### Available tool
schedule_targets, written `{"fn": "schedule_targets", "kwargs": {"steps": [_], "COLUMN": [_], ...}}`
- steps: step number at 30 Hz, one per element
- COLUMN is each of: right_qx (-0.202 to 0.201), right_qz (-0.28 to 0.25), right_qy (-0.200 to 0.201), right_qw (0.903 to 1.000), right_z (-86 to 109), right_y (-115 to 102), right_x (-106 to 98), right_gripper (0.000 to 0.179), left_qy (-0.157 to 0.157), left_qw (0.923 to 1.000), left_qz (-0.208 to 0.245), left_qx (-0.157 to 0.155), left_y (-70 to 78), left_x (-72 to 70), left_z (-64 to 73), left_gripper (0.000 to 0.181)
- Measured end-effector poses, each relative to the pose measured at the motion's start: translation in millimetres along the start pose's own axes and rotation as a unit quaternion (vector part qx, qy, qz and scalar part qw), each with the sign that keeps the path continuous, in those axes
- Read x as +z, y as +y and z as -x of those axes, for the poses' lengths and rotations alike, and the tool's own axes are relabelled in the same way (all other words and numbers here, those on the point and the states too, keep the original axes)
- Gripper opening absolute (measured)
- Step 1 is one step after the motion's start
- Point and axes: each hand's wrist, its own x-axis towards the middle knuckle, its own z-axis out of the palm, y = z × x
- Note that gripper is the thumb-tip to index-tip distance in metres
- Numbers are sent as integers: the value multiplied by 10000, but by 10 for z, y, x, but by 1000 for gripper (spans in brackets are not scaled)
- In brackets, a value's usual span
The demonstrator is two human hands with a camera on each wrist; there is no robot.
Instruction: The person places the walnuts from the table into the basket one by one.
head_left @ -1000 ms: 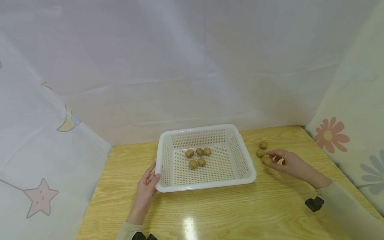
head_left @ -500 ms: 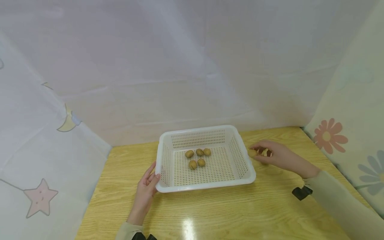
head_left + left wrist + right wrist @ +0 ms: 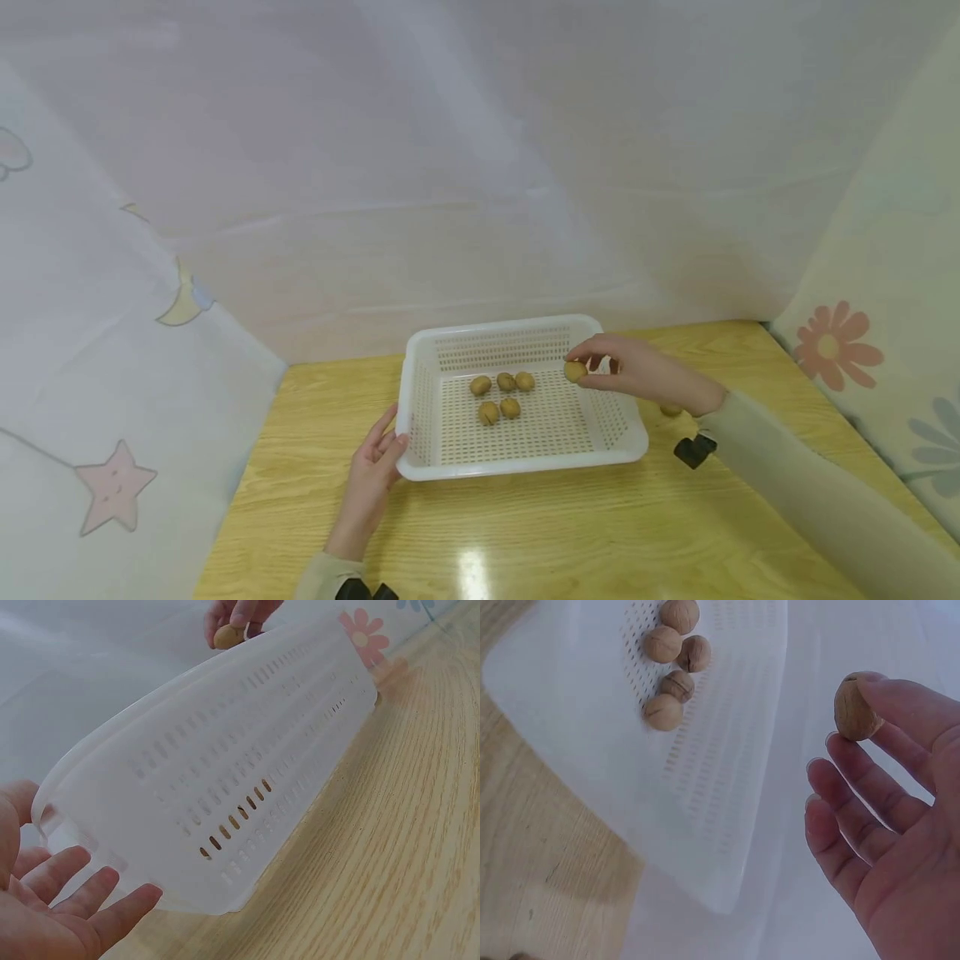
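Note:
A white plastic basket [image 3: 521, 472] with slotted walls rests on the wooden table, several walnuts [image 3: 510, 407] lying on its floor. At the basket's left end is my left hand [image 3: 372, 468], thumb over the rim and fingers against the outer wall. My right hand [image 3: 633, 367] pinches one walnut [image 3: 853, 709] between thumb and fingertips. In the head view this held walnut appears over the right part of the basket, above the rim. The right wrist view shows the other fingers of that hand loosely bent, holding nothing.
Right of the basket, a walnut [image 3: 670, 410] on the wooden table [image 3: 570, 533] is partly hidden by my right wrist. A pale cloth backdrop [image 3: 480, 208] rises behind the table and on both sides.
My right hand has taken a walnut from the table right of the basket and carried it left, over the basket. My left hand keeps its place at the basket's left end.

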Motion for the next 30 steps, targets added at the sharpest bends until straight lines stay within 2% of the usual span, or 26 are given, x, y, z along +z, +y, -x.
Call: {"fn": "schedule_targets", "kwargs": {"steps": [5, 14, 24, 30], "right_qx": [-133, -490, -973, -865], "right_qz": [66, -46, 163, 177], "right_qy": [-199, -559, -1019, -1337], "right_qw": [9997, 9972, 9899, 9871], "right_z": [-234, -710, -1216, -1441], "right_y": [-72, -219, -280, -248], "right_x": [81, 375, 848, 1155], "right_gripper": [35, 33, 31, 31], "left_qy": [-87, -19, 3, -40], "left_qw": [9999, 9999, 10000, 10000], "left_qz": [-82, 113, 76, 5], "left_qx": [114, -57, -24, 39], "left_y": [-7, -6, -10, -21], "left_x": [3, 11, -2, -6], "left_z": [-23, -28, -10, -18], "left_gripper": [64, 62, 63, 64]}}
